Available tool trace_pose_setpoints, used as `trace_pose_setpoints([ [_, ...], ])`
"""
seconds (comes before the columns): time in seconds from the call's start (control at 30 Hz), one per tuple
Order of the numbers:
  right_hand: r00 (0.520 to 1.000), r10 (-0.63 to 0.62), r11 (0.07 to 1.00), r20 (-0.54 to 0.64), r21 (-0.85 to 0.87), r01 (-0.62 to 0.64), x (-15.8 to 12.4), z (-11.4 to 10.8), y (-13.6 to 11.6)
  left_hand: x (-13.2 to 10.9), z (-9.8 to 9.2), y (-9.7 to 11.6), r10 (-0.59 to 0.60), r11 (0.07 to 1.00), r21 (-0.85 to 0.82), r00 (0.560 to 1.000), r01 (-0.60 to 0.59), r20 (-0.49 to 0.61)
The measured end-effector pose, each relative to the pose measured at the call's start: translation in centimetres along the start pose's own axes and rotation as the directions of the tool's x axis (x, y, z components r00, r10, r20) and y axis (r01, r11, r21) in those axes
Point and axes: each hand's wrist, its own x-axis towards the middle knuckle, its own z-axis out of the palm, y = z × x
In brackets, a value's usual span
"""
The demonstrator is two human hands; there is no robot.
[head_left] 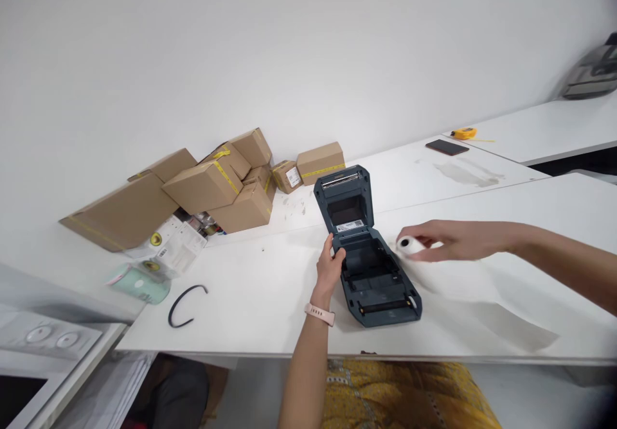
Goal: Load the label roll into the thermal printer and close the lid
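Note:
A dark grey label printer (371,275) lies on the white table with its lid (344,201) swung up, so the inside and a black roller near the front show. My left hand (330,265), a pink band on the wrist, grips the printer's left edge near the hinge, thumb over the rim. To the right of the printer, my right hand (434,239) is closed around a small white paper roll (409,245), whose dark core end faces left. A strip of paper (511,323) trails from near the roll across the table towards the front right.
Cardboard boxes (207,185) are piled against the wall at left, beside white packages (176,249) and a mint-green cylinder (139,284). A black headband-like loop (172,310) lies at front left. Behind at right are a phone (447,147) and yellow tape measure (463,133).

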Motion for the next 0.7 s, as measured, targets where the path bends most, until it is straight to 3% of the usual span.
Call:
trace_pose_setpoints([
  [0.03, 0.985, -0.076, 0.997, 0.153, 0.041, 0.071, 0.9, 0.3, -1.6, 0.0, 0.0, 0.0, 0.005, 1.000, 0.006, 1.000, -0.005, -0.002],
  [0.07, 0.964, -0.128, 0.992, 0.235, 0.046, 0.120, 1.9, 0.9, -2.9, 0.0, 0.0, 0.0, 0.010, 1.000, 0.014, 1.000, -0.010, -0.006],
  [0.13, 0.932, -0.181, 0.981, 0.313, -0.004, 0.192, 4.1, 2.4, -4.4, 0.0, 0.0, 0.0, 0.017, 1.000, 0.024, 1.000, -0.016, -0.018],
  [0.23, 0.930, -0.113, 0.971, 0.349, -0.159, 0.178, 7.4, 4.7, -3.9, 0.2, 0.1, -0.3, 0.012, 1.000, 0.015, 0.999, -0.011, -0.041],
  [0.4, 0.938, 0.008, 0.948, 0.346, -0.302, 0.103, 11.5, 7.1, -0.7, 0.4, 0.2, -0.5, -0.010, 1.000, -0.004, 0.998, 0.010, -0.060],
  [0.7, 0.950, 0.103, 0.910, 0.295, -0.413, 0.030, 13.2, 11.0, 1.3, 0.0, 0.7, 0.2, -0.019, 0.995, 0.096, 0.998, 0.025, -0.062],
])
